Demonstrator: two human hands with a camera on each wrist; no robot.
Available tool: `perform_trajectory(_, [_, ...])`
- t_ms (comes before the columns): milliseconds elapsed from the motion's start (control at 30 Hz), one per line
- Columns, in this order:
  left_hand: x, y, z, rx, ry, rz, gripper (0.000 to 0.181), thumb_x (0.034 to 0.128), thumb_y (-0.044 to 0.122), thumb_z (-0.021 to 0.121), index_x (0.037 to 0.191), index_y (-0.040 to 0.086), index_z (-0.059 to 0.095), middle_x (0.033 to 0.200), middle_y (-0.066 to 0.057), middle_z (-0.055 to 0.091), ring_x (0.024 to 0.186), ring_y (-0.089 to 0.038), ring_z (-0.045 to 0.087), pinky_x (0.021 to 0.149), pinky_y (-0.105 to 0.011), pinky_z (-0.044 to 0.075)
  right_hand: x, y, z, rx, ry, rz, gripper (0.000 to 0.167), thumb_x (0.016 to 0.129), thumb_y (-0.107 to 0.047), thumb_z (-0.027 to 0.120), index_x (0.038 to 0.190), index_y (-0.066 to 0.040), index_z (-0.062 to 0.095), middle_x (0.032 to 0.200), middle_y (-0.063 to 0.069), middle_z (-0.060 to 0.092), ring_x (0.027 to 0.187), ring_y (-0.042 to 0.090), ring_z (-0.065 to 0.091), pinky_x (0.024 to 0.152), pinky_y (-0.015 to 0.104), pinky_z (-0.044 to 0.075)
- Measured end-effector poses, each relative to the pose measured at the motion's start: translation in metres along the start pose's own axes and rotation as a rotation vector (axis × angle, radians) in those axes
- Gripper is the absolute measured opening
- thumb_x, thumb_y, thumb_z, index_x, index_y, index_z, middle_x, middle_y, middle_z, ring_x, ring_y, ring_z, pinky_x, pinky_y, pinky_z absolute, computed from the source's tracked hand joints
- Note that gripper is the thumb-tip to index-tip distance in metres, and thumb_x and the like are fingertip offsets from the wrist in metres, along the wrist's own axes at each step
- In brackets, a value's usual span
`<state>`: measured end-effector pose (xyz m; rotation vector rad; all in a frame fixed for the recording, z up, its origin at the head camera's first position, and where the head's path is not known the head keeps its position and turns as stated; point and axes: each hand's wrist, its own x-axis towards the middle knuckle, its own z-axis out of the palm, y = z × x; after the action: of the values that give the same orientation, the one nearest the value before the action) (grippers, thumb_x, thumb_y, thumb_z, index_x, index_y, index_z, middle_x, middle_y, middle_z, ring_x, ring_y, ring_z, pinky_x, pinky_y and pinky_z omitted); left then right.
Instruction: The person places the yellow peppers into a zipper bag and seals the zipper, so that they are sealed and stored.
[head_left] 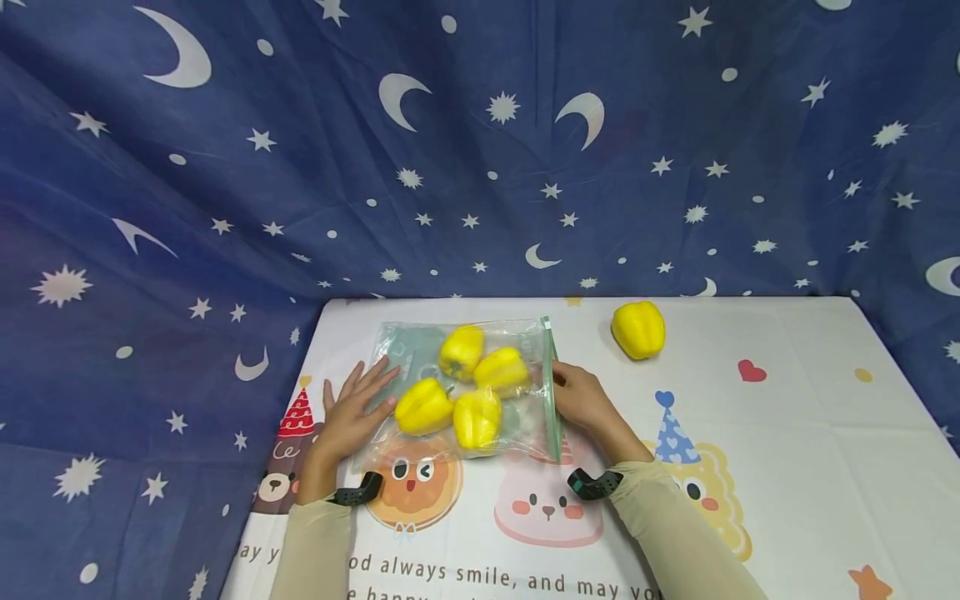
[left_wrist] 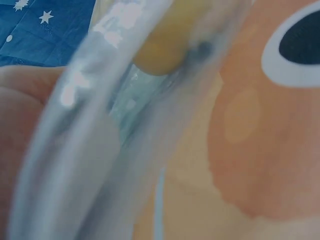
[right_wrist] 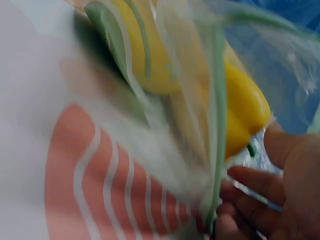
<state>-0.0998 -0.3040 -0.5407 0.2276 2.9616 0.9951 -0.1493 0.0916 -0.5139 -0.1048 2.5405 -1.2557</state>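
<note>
A clear zip bag [head_left: 525, 425] with a green-edged mouth lies on the table, its mouth toward my right hand. Several yellow bell peppers [head_left: 477, 418] are inside it. My left hand [head_left: 352, 417] rests on the bag's closed left end, fingers spread. At the mouth, my right hand [head_left: 581, 398] has its thumb and fingers parted beside the green zip edge [right_wrist: 218, 115]. Near its thumb is a yellow pepper [right_wrist: 245, 107] with a green stem. In the left wrist view, blurred plastic [left_wrist: 95, 130] covers much of the hand.
One more yellow bell pepper [head_left: 639, 330] stands outside the bag, toward the back right. A white cloth with cartoon prints [head_left: 787, 467] covers the table. Behind it hangs a blue curtain [head_left: 487, 150] with moons and stars.
</note>
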Motion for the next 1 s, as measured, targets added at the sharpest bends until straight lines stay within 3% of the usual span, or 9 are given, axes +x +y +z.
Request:
perform_trajectory(200, [0.000, 0.000, 0.002, 0.015, -0.008, -0.007, 0.053, 0.1013, 0.046, 0.058, 0.152, 0.037, 0.048, 0.169, 0.003, 0.030, 0.159, -0.038, 0.011, 0.115, -0.075, -0.017, -0.006, 0.015, -0.010, 0.141, -0.025, -0.032, 0.039, 0.103, -0.038, 0.059, 0.138, -0.020, 0.065, 0.130, 0.007, 0.070, 0.126, 0.027, 0.059, 0.111, 0.049, 0.044])
perform_trajectory(467, [0.000, -0.002, 0.003, 0.023, -0.001, -0.021, 0.057, 0.1017, 0.049, 0.056, 0.156, 0.039, 0.041, 0.171, 0.003, 0.024, 0.159, -0.037, 0.011, 0.115, -0.074, -0.018, -0.016, 0.024, -0.033, 0.357, -0.019, -0.097, 0.041, 0.102, -0.030, 0.064, 0.137, -0.009, 0.064, 0.126, 0.016, 0.071, 0.109, 0.030, 0.071, 0.091, 0.035, 0.060])
perform_trajectory(600, [0.001, -0.002, 0.003, 0.032, -0.001, -0.019, 0.056, 0.1017, 0.049, 0.056, 0.155, 0.038, 0.043, 0.169, 0.001, 0.030, 0.159, -0.037, 0.011, 0.115, -0.075, -0.017, -0.020, 0.025, -0.052, 0.286, 0.079, -0.129, 0.042, 0.101, -0.034, 0.066, 0.134, -0.008, 0.066, 0.124, 0.017, 0.071, 0.105, 0.036, 0.070, 0.087, 0.038, 0.061])
perform_trajectory(833, [0.001, -0.001, 0.002, 0.045, -0.013, -0.025, 0.056, 0.1017, 0.050, 0.056, 0.155, 0.038, 0.043, 0.169, 0.001, 0.030, 0.159, -0.038, 0.011, 0.115, -0.075, -0.017, -0.022, 0.025, -0.083, 0.055, 0.317, -0.185, 0.042, 0.098, -0.044, 0.068, 0.129, -0.016, 0.071, 0.113, 0.008, 0.076, 0.098, 0.015, 0.068, 0.077, 0.014, 0.053])
perform_trajectory(1000, [0.001, 0.000, 0.002, 0.047, -0.010, -0.023, 0.056, 0.1017, 0.049, 0.056, 0.155, 0.037, 0.044, 0.169, 0.001, 0.031, 0.159, -0.038, 0.011, 0.115, -0.075, -0.016, -0.021, 0.023, -0.099, -0.013, 0.396, -0.185, 0.047, 0.095, -0.045, 0.071, 0.130, -0.014, 0.070, 0.112, 0.008, 0.075, 0.103, 0.020, 0.068, 0.077, 0.005, 0.048])
